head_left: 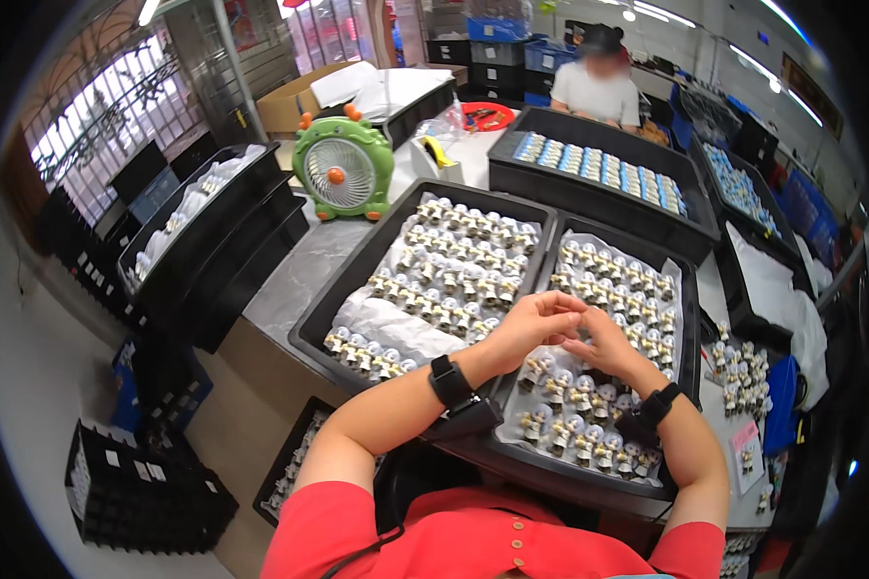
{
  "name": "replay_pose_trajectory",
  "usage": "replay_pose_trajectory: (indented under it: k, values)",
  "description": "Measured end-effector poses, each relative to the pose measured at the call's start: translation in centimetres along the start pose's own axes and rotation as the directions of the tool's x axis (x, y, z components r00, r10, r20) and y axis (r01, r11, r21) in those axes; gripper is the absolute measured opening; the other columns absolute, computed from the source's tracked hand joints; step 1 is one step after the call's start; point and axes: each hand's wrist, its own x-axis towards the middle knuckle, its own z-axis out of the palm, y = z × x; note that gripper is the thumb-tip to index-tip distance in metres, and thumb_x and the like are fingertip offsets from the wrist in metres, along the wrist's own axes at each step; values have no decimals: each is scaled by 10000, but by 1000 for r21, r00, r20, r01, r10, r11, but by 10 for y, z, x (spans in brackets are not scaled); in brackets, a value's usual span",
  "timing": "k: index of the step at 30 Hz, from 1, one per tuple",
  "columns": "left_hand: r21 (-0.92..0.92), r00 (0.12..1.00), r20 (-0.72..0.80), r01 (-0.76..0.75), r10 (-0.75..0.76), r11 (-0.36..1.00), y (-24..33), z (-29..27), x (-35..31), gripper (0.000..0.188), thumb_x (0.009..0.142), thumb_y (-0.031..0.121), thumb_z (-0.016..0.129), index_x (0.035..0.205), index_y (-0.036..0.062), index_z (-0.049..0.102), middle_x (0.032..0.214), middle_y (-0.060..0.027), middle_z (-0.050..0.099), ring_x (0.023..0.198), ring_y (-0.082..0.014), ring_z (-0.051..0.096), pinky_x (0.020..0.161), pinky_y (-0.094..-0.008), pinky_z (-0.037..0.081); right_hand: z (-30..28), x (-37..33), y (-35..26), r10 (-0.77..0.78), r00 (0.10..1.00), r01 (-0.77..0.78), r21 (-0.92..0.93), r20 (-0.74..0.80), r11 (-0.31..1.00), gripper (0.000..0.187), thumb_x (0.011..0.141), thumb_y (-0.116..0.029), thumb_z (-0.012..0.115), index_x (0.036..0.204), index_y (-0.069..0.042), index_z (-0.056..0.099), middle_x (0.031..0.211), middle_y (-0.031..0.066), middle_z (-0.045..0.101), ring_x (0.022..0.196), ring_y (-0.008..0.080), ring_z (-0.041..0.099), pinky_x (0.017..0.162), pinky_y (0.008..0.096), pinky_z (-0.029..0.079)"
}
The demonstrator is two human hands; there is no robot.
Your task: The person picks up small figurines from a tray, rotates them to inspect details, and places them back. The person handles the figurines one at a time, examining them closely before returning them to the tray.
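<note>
My left hand (533, 328) and my right hand (602, 342) meet over the right-hand black tray (690, 323). Their fingers are bent and pressed together at the tips. Whatever sits between them is too small or hidden to make out. Below them, rows of small white-haired figurines (581, 394) stand on white paper in the tray. To the left, a second black tray (357, 259) carries more rows of the same figurines (463, 261), with a strip of bare white paper (396, 326) across it. Dark bands with small black boxes are strapped round both my wrists.
A green animal-shaped fan (343, 169) stands behind the left tray, near a yellow-and-white tape dispenser (436, 159). Farther back are a black bin (599, 145) of blue-and-white pieces and a seated person (597, 87). Loose figurines (743, 376) lie at the right. Stacked black bins (212, 241) stand left.
</note>
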Motion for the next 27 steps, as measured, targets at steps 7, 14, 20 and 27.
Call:
replay_pose_trajectory:
  k: [7,14,20,27]
  values:
    - [-194,989,-145,-27,-1,981,-3,-20,8,176,859,217,624,1011,131,614,888,35,636,754,-46,594,672,-202,434,-10,22,-26,186,976,-200,130,114,971,677,760,-207,702,1341,-81,379,1174,194,554,1072,305,555,909,380,437]
    - [-164,995,-101,-11,-6,986,-13,-19,13,163,851,209,633,998,138,621,864,53,631,703,-23,584,638,-176,419,8,60,11,264,959,-241,-191,107,952,534,707,-303,707,1148,-55,539,1061,176,604,963,348,593,817,402,482]
    - [-127,987,-157,-55,34,990,-15,-19,13,214,850,205,629,1043,119,597,907,37,607,761,-43,567,673,-203,419,2,60,9,146,986,-128,-205,78,970,491,674,-299,723,1057,-34,569,890,186,616,875,364,599,774,412,485]
    - [-31,939,-323,-135,118,990,-20,-20,15,412,858,220,611,1229,97,480,1124,-21,515,935,-110,525,799,-279,434,-45,39,-75,304,951,-283,533,50,798,473,771,-92,698,1193,-58,488,962,62,547,785,92,607,631,229,485]
